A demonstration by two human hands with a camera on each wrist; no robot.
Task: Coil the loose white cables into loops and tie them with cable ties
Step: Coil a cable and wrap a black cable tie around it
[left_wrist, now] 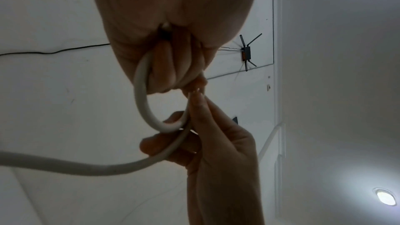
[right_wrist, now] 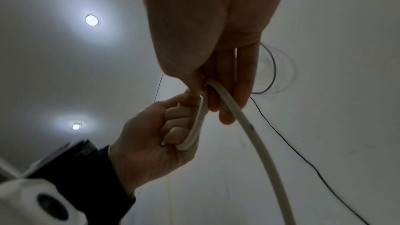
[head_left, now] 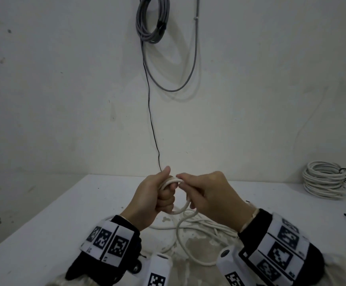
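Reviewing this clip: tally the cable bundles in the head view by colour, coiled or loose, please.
White, finished coil on the table: 1
White, loose cable held by left hand and right hand: 1
Grey coil on the wall: 1
Total: 3

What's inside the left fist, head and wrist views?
The left hand grips turns of the white cable, a small loop hanging out below its fingers. The right hand pinches the loop's far side. The turn count is hidden by the curled fingers.

Dim, grainy pictures; round recessed ceiling lamps (right_wrist: 91,20) glare in both wrist views, leaving hands backlit, edges bowed.
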